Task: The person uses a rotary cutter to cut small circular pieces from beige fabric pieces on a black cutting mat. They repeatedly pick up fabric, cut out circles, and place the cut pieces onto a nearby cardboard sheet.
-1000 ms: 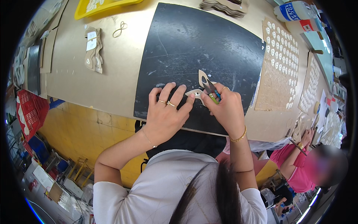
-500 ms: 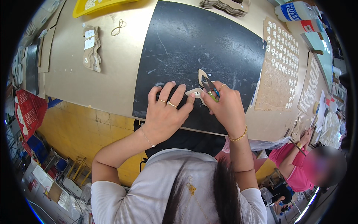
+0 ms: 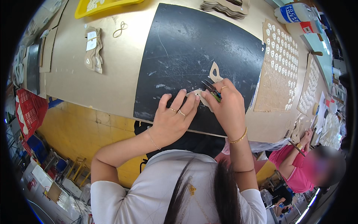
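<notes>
A curved tan flat piece (image 3: 206,104), apparently leather or card, lies on the black mat (image 3: 194,41) between my hands. Its upper end has an oval opening and sticks out beyond my right fingers. My left hand (image 3: 173,119) has bent fingers, with the thumb and nearest fingertips pressing the piece at a small white patch (image 3: 196,92). In my right hand (image 3: 229,106) is a pair of thread snips (image 3: 212,89) with green on the handle, blades pointing up and left. My right thumb and fingers also touch the tan piece, partly hiding it and the snips.
A banded stack of tan pieces (image 3: 93,50) and a loose rubber band (image 3: 120,30) lie left. Behind are a yellow tray (image 3: 108,7) and more stacked pieces (image 3: 225,9). A brown board (image 3: 261,93) with rows of white patches lies right, near bottles (image 3: 294,13) and a co-worker (image 3: 292,164).
The tan piece has turned, its upper end swinging up and right. The snips have sunk deeper into my right hand, and my left fingers have drawn closer together over the white patch.
</notes>
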